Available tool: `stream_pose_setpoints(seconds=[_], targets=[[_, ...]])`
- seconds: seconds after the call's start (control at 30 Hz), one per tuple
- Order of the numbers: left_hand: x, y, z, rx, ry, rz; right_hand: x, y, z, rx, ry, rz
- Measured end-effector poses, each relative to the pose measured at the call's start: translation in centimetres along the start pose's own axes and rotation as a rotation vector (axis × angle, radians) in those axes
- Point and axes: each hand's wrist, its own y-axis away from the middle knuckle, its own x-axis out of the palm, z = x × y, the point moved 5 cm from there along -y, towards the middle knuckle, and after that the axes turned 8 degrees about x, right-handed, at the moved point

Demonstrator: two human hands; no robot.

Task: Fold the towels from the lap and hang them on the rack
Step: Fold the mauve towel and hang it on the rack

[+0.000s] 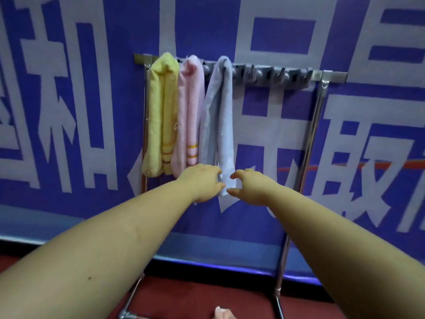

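Three folded towels hang side by side from the left part of the metal rack's top bar [331, 74]: a yellow towel [161, 116], a pink towel [190, 116] and a grey towel [218, 116]. Both my arms reach to the grey towel's lower end. My left hand [202, 183] grips that end from the left, fingers curled round its edge. My right hand [248, 187] is at the towel's right edge, forefinger and thumb spread apart and curved toward the cloth without closing on it.
Grey hooks [276, 75] line the free right part of the bar. The rack's chrome legs [305, 157] stand on a red floor [195, 295] against a blue banner [69, 88] with large white characters. A small pinkish thing [221, 313] shows at the bottom edge.
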Motion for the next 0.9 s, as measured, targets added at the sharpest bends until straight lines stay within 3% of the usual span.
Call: stream_pose_setpoints(seconds=[0.47,0.9], targets=[[22.9,5.7,4.8,-0.122,0.180,0.295,24.7,1.4,-3.1,0.023,-0.076,0.355],[42.5,8.3,8.8,-0.251,0.333,0.605,43.1,-0.3,-6.7,0.094,-0.095,0.631]])
